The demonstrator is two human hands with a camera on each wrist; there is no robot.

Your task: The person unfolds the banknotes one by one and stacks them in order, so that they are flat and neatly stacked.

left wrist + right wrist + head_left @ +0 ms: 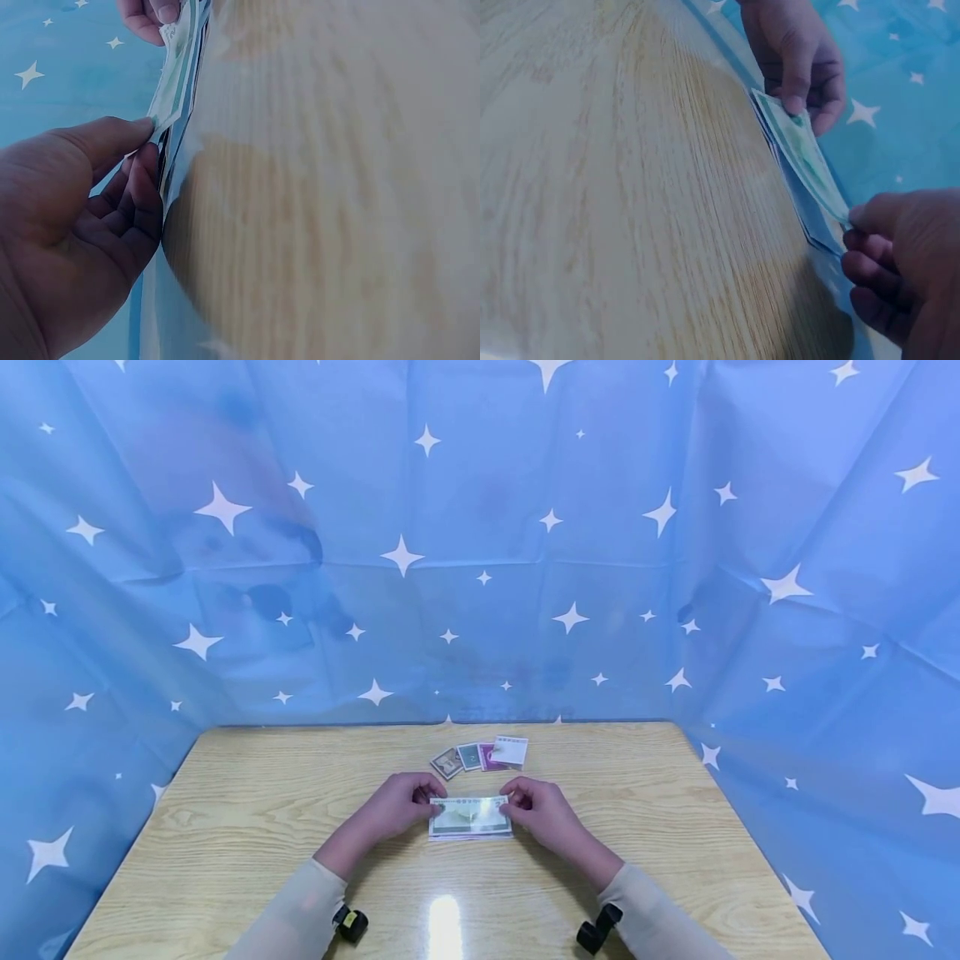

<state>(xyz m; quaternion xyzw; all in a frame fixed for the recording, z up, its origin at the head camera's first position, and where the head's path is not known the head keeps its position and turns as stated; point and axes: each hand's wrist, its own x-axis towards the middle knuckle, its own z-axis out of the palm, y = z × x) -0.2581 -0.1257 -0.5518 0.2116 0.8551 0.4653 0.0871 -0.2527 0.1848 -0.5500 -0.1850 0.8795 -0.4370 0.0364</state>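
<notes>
A green-and-white banknote (470,815) is stretched lengthwise between both hands, near the middle of the table. At its left end, my left hand (405,802) pinches it between thumb and fingers. My right hand (542,810) pinches the opposite end the same way. Seen from the right wrist, the banknote (801,150) bows slightly and is raised over a thin stack of paper (799,201) on the tabletop. From the left wrist, the left thumb (124,137) presses on the note's near corner. What the lower sheets are cannot be made out.
Beyond the hands, several small notes or cards lie in a loose, overlapping row: a brown one (447,763), a green one (469,756), a purple one (489,758) and a whitish one (510,751). The wooden table (262,827) ends at a blue star-patterned curtain (480,610).
</notes>
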